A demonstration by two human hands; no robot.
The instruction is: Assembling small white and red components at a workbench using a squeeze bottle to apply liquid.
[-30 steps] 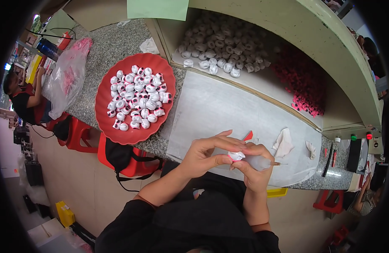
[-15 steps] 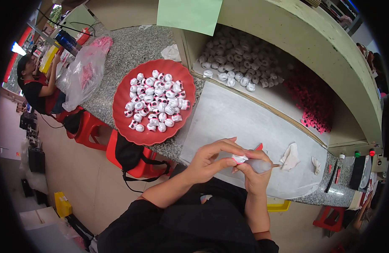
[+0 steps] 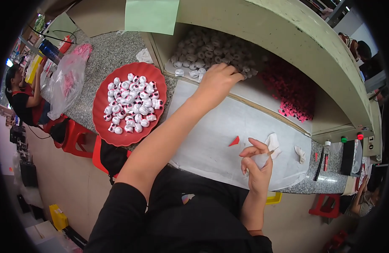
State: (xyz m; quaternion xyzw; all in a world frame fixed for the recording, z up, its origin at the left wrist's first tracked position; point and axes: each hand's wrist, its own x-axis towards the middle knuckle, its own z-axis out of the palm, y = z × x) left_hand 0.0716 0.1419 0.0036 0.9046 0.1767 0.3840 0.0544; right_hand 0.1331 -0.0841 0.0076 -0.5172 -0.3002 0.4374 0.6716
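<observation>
At the shelf, my left hand (image 3: pixel 219 82) reaches over a heap of small white ring-like pieces (image 3: pixel 198 48). Its fingers bend down at the edge of the heap, and the fingertips are hidden. Above the white sheet (image 3: pixel 203 126), my right hand (image 3: pixel 258 168) is curled around a small translucent squeeze bottle (image 3: pixel 260 160) with a thin brownish tip, thumb and forefinger apart. To the left, a red scalloped plate (image 3: pixel 101 128) holds many white pieces with pink and black parts (image 3: pixel 131 101).
Small pink and black parts (image 3: pixel 293 107) lie at the shelf's right. A red scrap (image 3: pixel 234 141) and crumpled tissues (image 3: pixel 273 145) rest on the sheet. Red stools (image 3: pixel 76 139) stand below the counter's left side, where another person (image 3: pixel 26 97) sits. A plastic bag (image 3: pixel 66 84) lies beyond the plate.
My hands have parted. The left one has left the white-and-pink piece both were on and reached up to the shelf heap. My right hand keeps the bottle. The view has shifted.
</observation>
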